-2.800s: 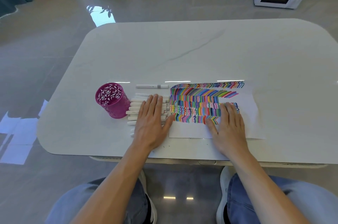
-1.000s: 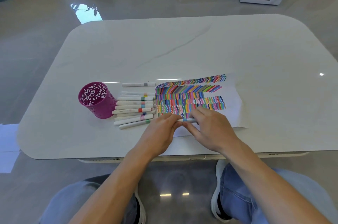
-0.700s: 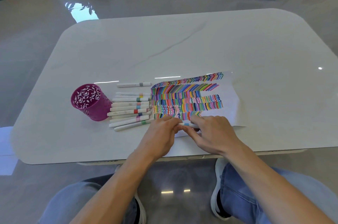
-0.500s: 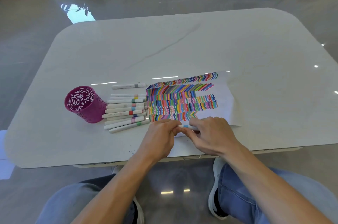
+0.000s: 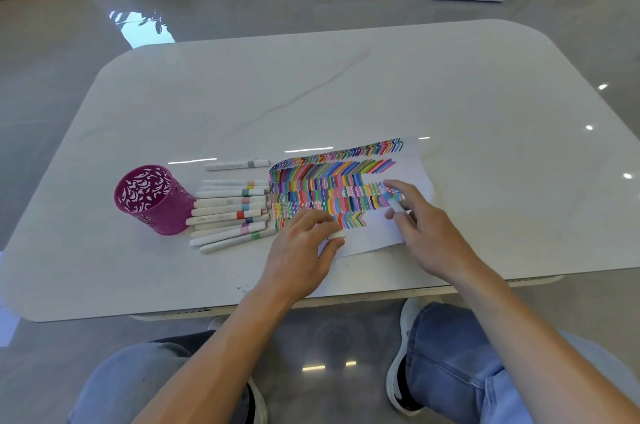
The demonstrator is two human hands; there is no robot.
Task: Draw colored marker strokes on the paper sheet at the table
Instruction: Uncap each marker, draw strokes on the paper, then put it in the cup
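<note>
Single head-worn wide view, forward and down over the near table (image 5: 346,84) edge

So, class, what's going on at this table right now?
A person sits at the white marble-look table, colouring. The right hand holds an uncapped white marker with a light blue tip over the right end of the striped rows on the white paper sheet. Whether the tip touches the paper is unclear. The left hand pinches the small white cap at the sheet's near edge. More white markers lie beside a purple perforated pen cup.
</note>
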